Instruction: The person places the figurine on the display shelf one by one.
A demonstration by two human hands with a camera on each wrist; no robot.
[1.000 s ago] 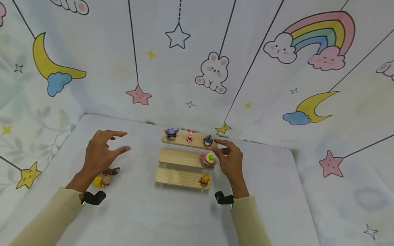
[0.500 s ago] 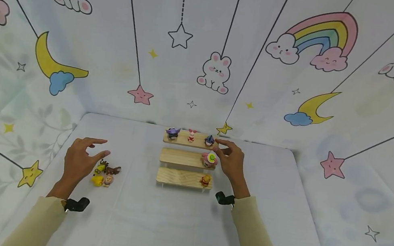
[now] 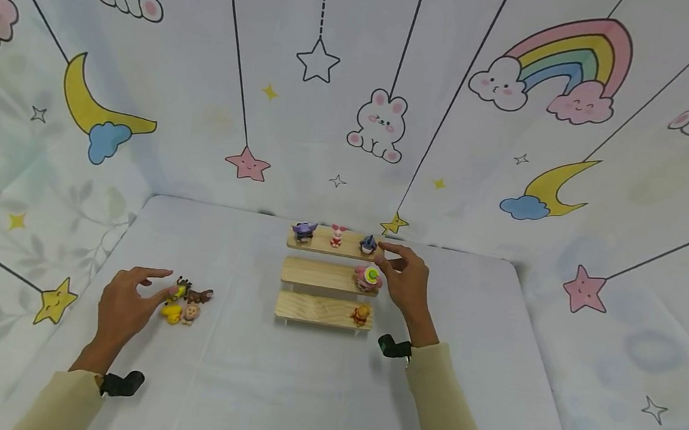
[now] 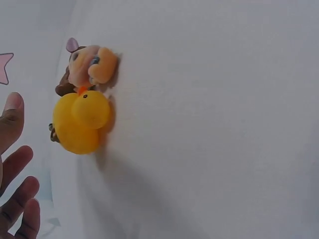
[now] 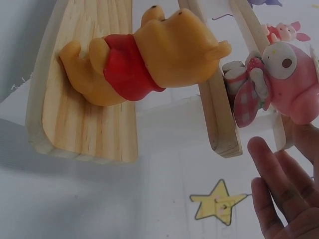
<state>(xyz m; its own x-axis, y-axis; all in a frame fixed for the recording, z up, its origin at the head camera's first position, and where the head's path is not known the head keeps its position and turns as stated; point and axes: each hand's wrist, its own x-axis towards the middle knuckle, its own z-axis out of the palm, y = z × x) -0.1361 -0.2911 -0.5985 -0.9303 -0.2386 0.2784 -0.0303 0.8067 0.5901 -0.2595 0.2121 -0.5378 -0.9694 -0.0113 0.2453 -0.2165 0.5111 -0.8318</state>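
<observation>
The yellow-black toy (image 3: 184,286) sits on the table (image 3: 267,391) at the back of a cluster, beside the thumb of the left hand (image 3: 129,304), whose fingers are spread and grasp nothing; whether the thumb tip touches the toy I cannot tell. The brown toy (image 3: 201,295), peach toy (image 3: 190,313) and duck (image 3: 171,314) crowd so closely around it that a pinch made carelessly there could knock a neighbour over or catch two at once. The right hand (image 3: 406,286) curves at the right end of the top shelf (image 3: 350,245), thumb and index apart; its other fingers are extended, but I cannot tell whether the tips grasp the shelf or merely lie by it. A slip there could jolt the boards or push the blue toy (image 3: 369,245), just beside the index, off its place. The same hand is near the pink toy (image 3: 368,279), so a dropped wrist might brush that too. Counted, there are four toys in the cluster and five on the shelves, nine in view: the top shelf bears three, the purple toy (image 3: 303,232), piglet (image 3: 337,236) and blue toy; the middle shelf (image 3: 318,274) bears one, the pink toy; the bottom shelf (image 3: 314,309) one, the bear (image 3: 361,314). That makes three shelves, one table and two hands, with one black camera (image 3: 122,383) at each wrist.
</observation>
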